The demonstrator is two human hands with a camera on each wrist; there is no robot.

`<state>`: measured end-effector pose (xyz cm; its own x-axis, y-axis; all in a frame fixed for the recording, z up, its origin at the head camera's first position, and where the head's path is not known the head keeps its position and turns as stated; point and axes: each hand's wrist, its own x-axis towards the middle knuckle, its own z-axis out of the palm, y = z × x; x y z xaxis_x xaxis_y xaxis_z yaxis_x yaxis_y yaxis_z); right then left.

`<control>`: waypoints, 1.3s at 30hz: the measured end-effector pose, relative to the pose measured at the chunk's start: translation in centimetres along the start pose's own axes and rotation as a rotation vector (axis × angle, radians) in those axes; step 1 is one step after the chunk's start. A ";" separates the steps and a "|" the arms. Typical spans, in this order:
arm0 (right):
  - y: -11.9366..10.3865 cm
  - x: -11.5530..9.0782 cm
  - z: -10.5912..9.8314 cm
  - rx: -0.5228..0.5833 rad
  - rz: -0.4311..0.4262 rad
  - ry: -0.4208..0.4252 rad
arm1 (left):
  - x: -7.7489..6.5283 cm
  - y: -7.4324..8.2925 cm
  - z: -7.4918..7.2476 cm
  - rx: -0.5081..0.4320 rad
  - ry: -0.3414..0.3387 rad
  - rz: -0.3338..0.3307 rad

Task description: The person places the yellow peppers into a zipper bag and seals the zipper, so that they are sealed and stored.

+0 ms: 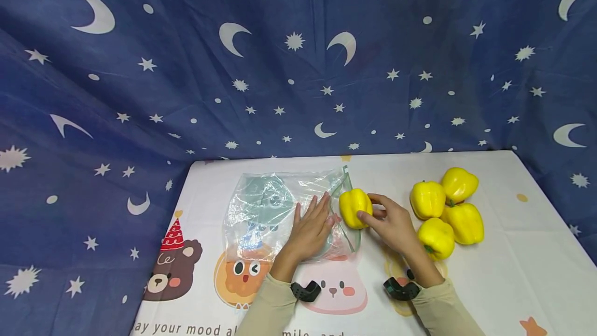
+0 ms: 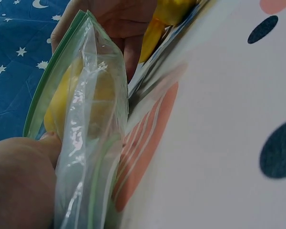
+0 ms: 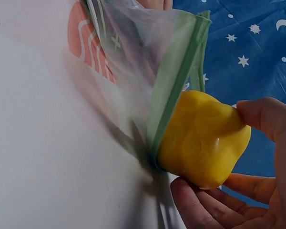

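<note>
A clear zip bag point(image 1: 275, 211) with a green-edged mouth lies on the table. Its mouth faces right and gapes a little. Fingers spread and fairly straight, my left hand point(image 1: 310, 229) rests on the bag near that mouth; in the left wrist view the thumb point(image 2: 50, 143) touches the plastic by the green edge. My right hand point(image 1: 392, 222) holds a yellow bell pepper point(image 1: 355, 208) between thumb and fingers. In the right wrist view the pepper point(image 3: 205, 138) is partly inside the mouth, its far side hidden by the green strip point(image 3: 178, 86).
Several more yellow bell peppers point(image 1: 427, 199) sit in a cluster on the right of the table, beyond my right hand. A white cloth with cartoon animals point(image 1: 503, 274) covers the table. Behind and to the left hangs a blue curtain point(image 1: 289, 92) with moons and stars.
</note>
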<state>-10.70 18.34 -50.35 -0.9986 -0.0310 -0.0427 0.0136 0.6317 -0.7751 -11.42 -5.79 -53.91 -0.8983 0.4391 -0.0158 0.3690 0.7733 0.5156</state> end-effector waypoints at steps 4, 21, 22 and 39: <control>0.1 0.1 0.4 0.043 0.036 -0.019 | 0.1 0.0 0.0 -0.004 0.000 -0.004; 0.6 0.1 1.3 0.161 0.076 -0.083 | 0.1 0.3 -0.3 -0.048 0.004 -0.003; 0.7 0.1 1.3 0.152 0.074 -0.086 | 0.1 0.3 -0.3 -0.050 0.003 -0.002; 1.0 -0.1 1.4 0.129 0.002 -0.106 | 0.1 0.7 -0.8 -0.083 0.022 0.009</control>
<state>-10.50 17.84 -52.02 -0.9876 -0.1159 -0.1058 0.0291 0.5273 -0.8492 -11.47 -5.57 -52.92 -0.9003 0.4353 0.0072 0.3570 0.7286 0.5846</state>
